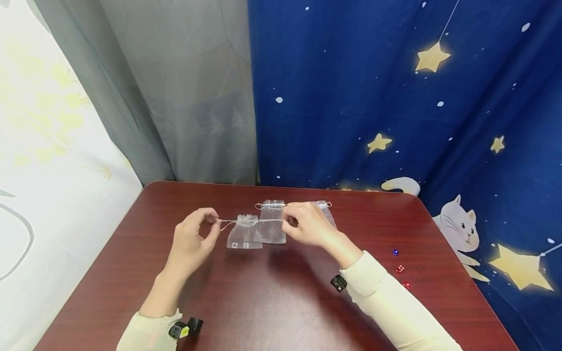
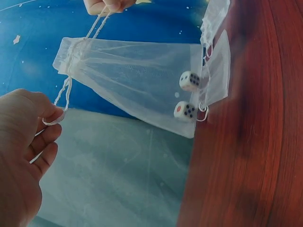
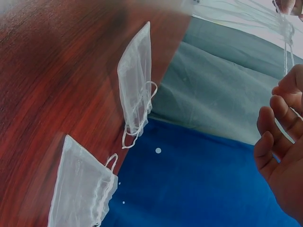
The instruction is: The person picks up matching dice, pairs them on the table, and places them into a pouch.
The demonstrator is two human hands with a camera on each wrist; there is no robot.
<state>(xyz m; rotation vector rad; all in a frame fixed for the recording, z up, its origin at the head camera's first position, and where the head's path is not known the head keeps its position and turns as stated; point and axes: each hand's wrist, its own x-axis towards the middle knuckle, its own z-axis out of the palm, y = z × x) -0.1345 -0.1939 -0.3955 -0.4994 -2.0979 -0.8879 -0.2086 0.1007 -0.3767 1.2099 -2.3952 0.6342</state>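
A sheer white drawstring pouch [image 1: 244,237] hangs between both hands, its mouth gathered. Two white dice lie at its bottom; in the left wrist view one die [image 2: 189,80] sits above the other die [image 2: 185,110]. My left hand [image 1: 190,240] pinches a loop of the drawstring [image 2: 66,90] between thumb and forefinger. On the opposite side my right hand [image 1: 310,225] pinches the other end of the cord, which stretches taut through the pouch's neck. In the right wrist view the right hand's [image 3: 286,137] other fingers are bent, and the held pouch shows only partly at the top.
Behind the held pouch, a second sheer pouch [image 1: 273,228] lies flat on the dark red table [image 1: 246,312]. Another pouch [image 3: 83,189] lies to its right, partly behind my right hand in the head view. A blue die [image 1: 395,252] and two red dice [image 1: 399,268] are at the right.
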